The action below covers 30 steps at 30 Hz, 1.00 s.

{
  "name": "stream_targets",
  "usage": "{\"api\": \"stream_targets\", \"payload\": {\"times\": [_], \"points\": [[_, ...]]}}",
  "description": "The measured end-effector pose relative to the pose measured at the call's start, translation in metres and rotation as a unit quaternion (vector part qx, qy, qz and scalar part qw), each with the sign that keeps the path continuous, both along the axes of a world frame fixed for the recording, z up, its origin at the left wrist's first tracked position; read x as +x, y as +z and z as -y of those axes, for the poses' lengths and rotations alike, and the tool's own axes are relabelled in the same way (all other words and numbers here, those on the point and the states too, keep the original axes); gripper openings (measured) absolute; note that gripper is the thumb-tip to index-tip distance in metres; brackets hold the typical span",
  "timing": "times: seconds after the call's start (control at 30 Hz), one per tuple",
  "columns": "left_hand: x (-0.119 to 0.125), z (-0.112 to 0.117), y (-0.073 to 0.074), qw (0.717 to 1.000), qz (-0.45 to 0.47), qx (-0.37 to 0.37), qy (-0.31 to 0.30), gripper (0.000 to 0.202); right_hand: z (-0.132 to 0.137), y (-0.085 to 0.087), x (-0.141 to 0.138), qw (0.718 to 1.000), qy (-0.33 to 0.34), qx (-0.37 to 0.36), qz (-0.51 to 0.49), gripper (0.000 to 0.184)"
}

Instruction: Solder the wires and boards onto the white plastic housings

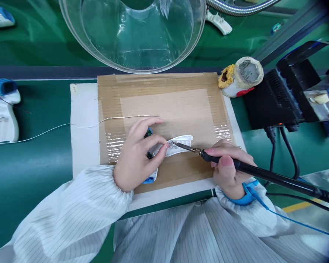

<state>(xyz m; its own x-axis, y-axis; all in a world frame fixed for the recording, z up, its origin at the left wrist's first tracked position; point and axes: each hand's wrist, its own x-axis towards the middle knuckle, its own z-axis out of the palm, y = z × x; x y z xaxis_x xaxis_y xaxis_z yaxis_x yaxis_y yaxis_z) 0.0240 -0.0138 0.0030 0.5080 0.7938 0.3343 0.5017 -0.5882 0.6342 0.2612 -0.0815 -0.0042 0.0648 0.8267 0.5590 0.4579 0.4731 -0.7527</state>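
1. Housing [181,144], white plastic, sits mid-cardboard [164,104], pinched by the left hand [134,157].
2. Right hand [227,170] grips a soldering iron [252,168], tip at the housing: soldering in hand.
3. Solder wire [106,120] lies just beyond the left hand.

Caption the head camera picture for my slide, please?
A right hand holds a soldering iron at a white plastic part gripped by the left hand.
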Motion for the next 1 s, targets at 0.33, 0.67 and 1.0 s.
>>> {"api": "stream_targets", "payload": {"times": [0.33, 0.67, 1.0], "points": [[0.001, 0.000, 0.001, 1.000, 0.002, -0.013, 0.002, 0.015, -0.002, -0.004, 0.001, 0.995, -0.075, 0.006, -0.070, 0.026], [0.000, 0.000, 0.000, 1.000, 0.006, -0.020, -0.004, 0.015, -0.013, -0.013, 0.002, 0.984, 0.067, -0.092, 0.136, 0.059], [-0.020, -0.011, 0.017, 0.993, 0.029, -0.107, -0.044, 0.021, -0.008, -0.005, -0.005, 0.991, 0.067, -0.004, 0.118, 0.070]]}}
